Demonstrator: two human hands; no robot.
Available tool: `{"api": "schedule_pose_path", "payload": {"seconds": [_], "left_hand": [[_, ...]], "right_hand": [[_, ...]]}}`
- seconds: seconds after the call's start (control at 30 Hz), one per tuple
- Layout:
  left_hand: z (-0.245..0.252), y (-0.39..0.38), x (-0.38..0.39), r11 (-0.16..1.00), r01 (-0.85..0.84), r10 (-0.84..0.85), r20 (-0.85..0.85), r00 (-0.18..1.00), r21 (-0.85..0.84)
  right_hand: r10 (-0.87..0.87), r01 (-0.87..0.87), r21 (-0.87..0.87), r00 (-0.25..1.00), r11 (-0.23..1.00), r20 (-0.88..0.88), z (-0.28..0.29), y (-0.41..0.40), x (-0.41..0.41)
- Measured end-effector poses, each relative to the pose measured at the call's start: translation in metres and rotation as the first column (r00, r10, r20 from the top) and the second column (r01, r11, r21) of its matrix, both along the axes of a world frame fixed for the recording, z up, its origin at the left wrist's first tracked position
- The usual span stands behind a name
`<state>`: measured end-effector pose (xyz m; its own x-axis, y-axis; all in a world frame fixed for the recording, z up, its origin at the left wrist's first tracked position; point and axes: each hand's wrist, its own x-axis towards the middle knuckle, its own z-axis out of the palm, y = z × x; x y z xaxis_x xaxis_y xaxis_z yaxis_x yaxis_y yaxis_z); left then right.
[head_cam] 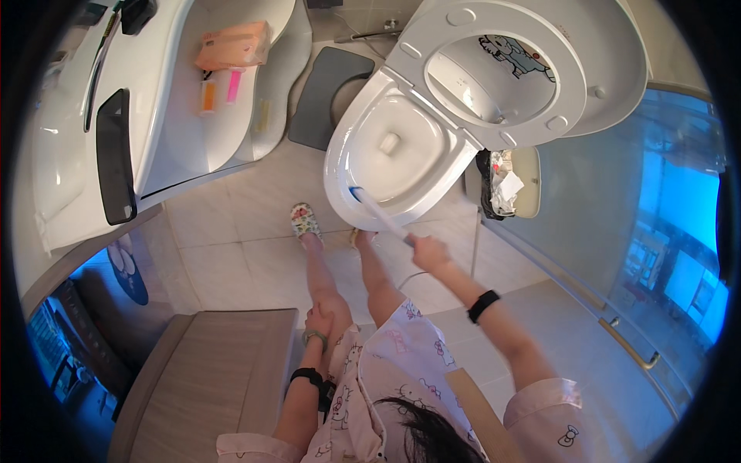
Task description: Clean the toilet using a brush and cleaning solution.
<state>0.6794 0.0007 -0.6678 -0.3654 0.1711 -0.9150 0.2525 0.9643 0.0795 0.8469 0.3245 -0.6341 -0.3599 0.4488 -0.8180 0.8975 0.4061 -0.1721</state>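
My right hand point(431, 254) grips the grey end of a white-handled toilet brush point(382, 217). Its blue head point(355, 193) touches the inner front rim of the white toilet bowl point(399, 147). Both the toilet seat point(570, 75) and the lid point(613, 63) are raised, with a cartoon sticker point(515, 57) visible through the seat opening. Low at the bottom of the bowl is the drain opening point(389, 144). My left hand point(318, 321) rests on my left knee and holds no object.
An uncovered waste bin point(534, 179) with crumpled paper stands right of the toilet. Left of it lies a grey mat point(324, 98). The white vanity point(156, 116) carries a dark phone point(116, 156) and an orange tissue pack point(234, 45). A glass partition point(579, 202) borders the right side.
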Motion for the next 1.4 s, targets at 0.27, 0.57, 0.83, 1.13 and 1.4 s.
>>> {"api": "schedule_pose_path", "payload": {"seconds": [0.27, 0.57, 0.83, 1.13, 1.4], "left_hand": [[-0.006, -0.011, -0.003, 0.997, -0.042, 0.041, 0.016, 0.999, 0.064], [-0.009, -0.015, 0.009, 0.99, -0.101, 0.102, -0.004, 0.995, 0.095], [-0.003, 0.005, 0.008, 0.999, -0.005, 0.004, -0.035, 0.999, -0.033], [0.006, 0.01, 0.003, 0.999, -0.038, 0.038, -0.037, 0.999, 0.004], [-0.002, 0.002, 0.007, 0.998, -0.055, 0.055, -0.043, 0.998, 0.004]], "right_hand": [[0.391, -0.631, 0.224, 0.68, 0.742, 0.62, 0.0, 0.117, -0.027], [0.311, -0.314, -0.028, 0.919, 0.949, 0.242, 0.005, 0.067, -0.03], [-0.717, 0.731, -0.45, 0.653, 0.512, 0.245, 0.018, 0.037, -0.079], [0.253, -0.299, 0.116, 0.918, 0.947, 0.305, -0.01, 0.108, 0.003], [0.007, -0.029, 0.095, 0.975, 0.995, 0.223, -0.065, 0.08, -0.03]]}}
